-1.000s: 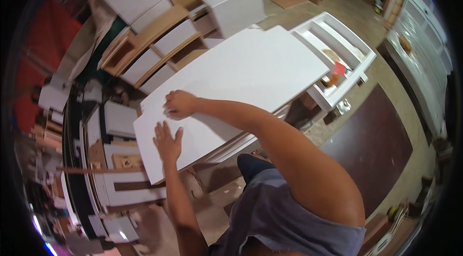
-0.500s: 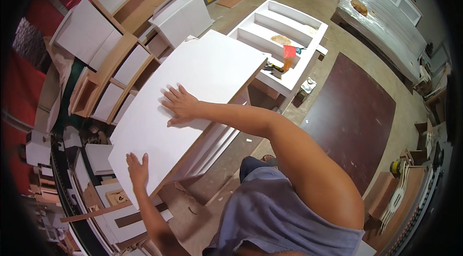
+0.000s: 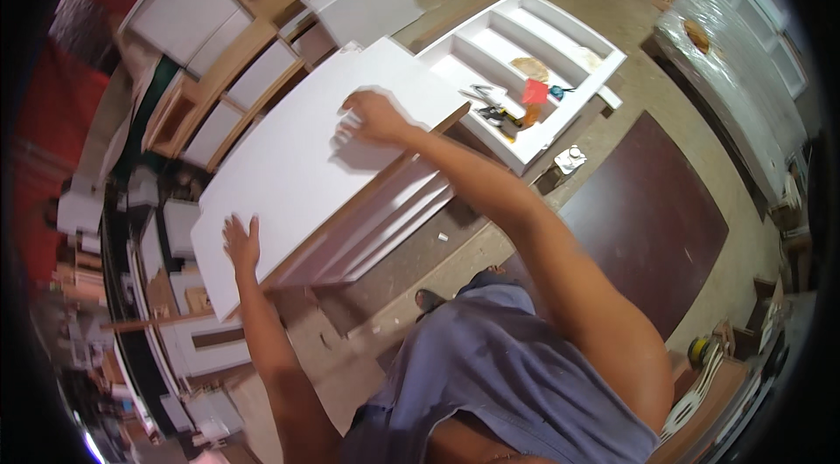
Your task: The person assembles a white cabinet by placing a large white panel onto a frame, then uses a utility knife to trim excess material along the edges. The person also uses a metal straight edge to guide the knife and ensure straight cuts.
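Observation:
A broad white panel (image 3: 297,171) with a brown edge lies on top of a white cabinet body (image 3: 385,223) whose side shows below it. My left hand (image 3: 241,245) rests on the panel near its left end, fingers stretched out and apart. Farther along, my right hand (image 3: 378,119) is over the panel's right half with its fingers loosely bent and apart, nothing visible in them. A shadow falls beside it on the white surface, and the hand looks slightly raised. Motion blurs its fingertips a little.
Right of the panel is a white divided frame (image 3: 598,70) holding a red piece (image 3: 535,91) and several hand tools. A dark brown board (image 3: 647,219) lies on the floor. Wooden cabinet frames (image 3: 254,44) stand at the far left. A plastic-wrapped slab (image 3: 726,70) is at far right.
My right hand has come up from lying flat and shifted toward the panel's far right end, its fingers now bent. My left hand stays on the panel's left end. The view has shifted slightly.

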Tool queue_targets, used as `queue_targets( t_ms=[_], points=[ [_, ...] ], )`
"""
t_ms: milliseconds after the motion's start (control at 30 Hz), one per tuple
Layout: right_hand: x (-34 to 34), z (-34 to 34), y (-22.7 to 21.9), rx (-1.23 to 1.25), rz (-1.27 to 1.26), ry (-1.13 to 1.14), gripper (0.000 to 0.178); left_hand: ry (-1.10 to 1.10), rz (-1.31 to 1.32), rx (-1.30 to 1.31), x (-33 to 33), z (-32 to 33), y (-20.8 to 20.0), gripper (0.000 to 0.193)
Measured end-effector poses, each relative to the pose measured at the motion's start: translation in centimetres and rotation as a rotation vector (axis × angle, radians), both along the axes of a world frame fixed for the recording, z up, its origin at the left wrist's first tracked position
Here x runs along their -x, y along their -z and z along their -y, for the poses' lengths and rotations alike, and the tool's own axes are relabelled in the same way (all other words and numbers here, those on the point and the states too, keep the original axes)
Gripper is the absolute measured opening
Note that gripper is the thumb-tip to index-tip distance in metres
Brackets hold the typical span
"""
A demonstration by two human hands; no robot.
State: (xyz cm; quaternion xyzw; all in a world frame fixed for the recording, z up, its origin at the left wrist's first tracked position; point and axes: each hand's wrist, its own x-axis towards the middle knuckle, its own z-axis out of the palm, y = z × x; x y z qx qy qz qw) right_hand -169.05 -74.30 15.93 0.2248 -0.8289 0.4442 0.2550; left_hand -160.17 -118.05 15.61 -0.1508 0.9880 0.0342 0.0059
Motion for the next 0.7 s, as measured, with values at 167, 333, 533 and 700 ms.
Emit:
queue_targets(
  t_ms=[167, 333, 533, 700],
  points=[
    [1.1, -9.6, 0.2, -0.469, 0.248, 0.404, 0.075, -0.146, -0.017, -0.006, -0.7, -1.8, -0.3, 0.086],
    [-0.1, -11.4, 0.7, -0.395, 0.463, 0.335, 0.086, -0.139, -0.069, 0.018, -2.8, -2.7, 0.9, 0.087],
    [-1.3, -11.2, 0.4, -0.513, 0.403, 0.281, 0.09, -0.063, -0.066, 0.003, -6.5, -2.2, 1.0, 0.093],
    [-0.2, -12.6, 0.7, -0.651, 0.439, 0.158, 0.115, -0.23, -0.035, -0.018, -6.7, -4.5, 0.6, 0.1]
  ],
)
